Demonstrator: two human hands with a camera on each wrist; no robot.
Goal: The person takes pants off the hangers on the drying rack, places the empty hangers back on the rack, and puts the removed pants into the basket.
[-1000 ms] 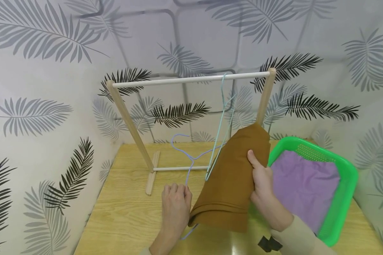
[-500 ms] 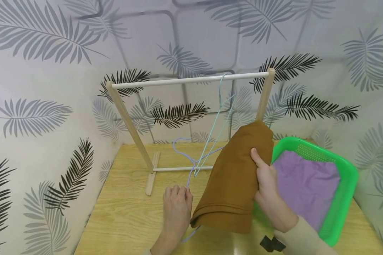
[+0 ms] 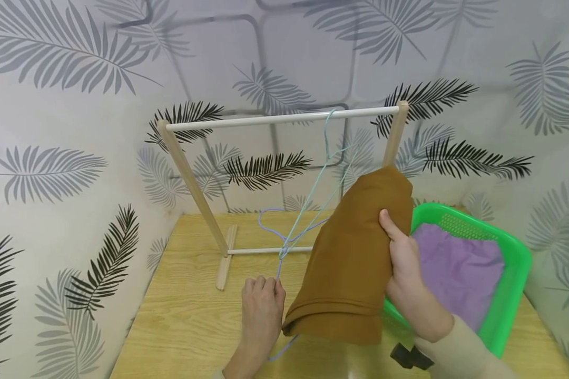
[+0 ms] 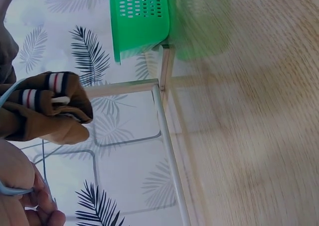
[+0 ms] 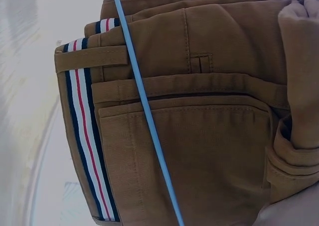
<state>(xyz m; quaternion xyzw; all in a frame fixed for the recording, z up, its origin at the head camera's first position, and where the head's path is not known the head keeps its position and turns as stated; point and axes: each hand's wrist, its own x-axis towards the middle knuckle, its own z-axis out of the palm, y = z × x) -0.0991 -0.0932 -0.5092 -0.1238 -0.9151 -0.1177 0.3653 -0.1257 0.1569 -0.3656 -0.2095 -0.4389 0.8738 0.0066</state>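
Folded brown trousers [image 3: 351, 258] hang in my right hand [image 3: 405, 268]. Its thumb lies on the near face; the other fingers are hidden behind the cloth. My left hand [image 3: 261, 310], just left of the trousers' lower end, grips a purple-blue hanger [image 3: 271, 230] whose hook points away from me. Part of this hanger is hidden behind the trousers. In the right wrist view a blue hanger wire [image 5: 144, 99] crosses the pocket and striped waistband tape [image 5: 85, 121]. A teal hanger [image 3: 326, 145] hangs on the rack's top bar, its lower corner overlapping the purple-blue one in the head view.
A small rack with a white top bar [image 3: 246, 121] and wooden posts stands at the back of the wooden table [image 3: 180, 321]. To the right, a green basket [image 3: 514, 295] holds a purple cloth [image 3: 455, 268]. Leaf-patterned walls [image 3: 76, 210] enclose the table.
My right hand has moved slightly up and right with the trousers. The teal hanger's lower corner has swung left, over the purple-blue hanger in view. My left hand has barely moved.
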